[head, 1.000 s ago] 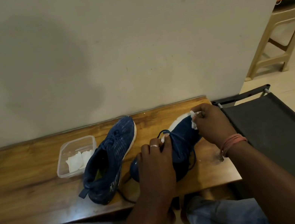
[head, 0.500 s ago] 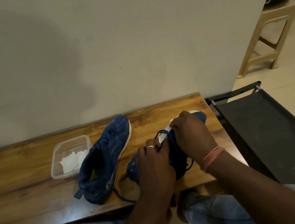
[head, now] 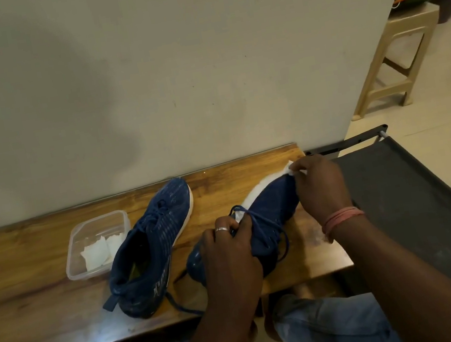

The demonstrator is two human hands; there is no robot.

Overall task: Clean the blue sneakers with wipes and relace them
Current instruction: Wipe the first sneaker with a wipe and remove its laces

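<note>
Two blue sneakers sit on a wooden table (head: 32,310). The left sneaker (head: 153,249) stands upright, opening towards me, its lace trailing off the heel end. The right sneaker (head: 268,214) lies tipped on its side with the white sole facing away. My left hand (head: 229,248), a ring on one finger, grips this shoe around its collar and tongue. My right hand (head: 318,184) pinches a white wipe (head: 290,167) against the toe of the same shoe. A loose blue lace loops over the upper between my hands.
A clear plastic tub (head: 97,244) holding white wipes stands left of the sneakers. A wall rises right behind the table. A dark fabric cot (head: 421,196) adjoins the table's right end. A beige plastic stool (head: 397,56) stands far right. My knees are under the table's near edge.
My right hand slid with the wipe from the middle of the shoe out to its toe. My left hand kept its grip on the collar.
</note>
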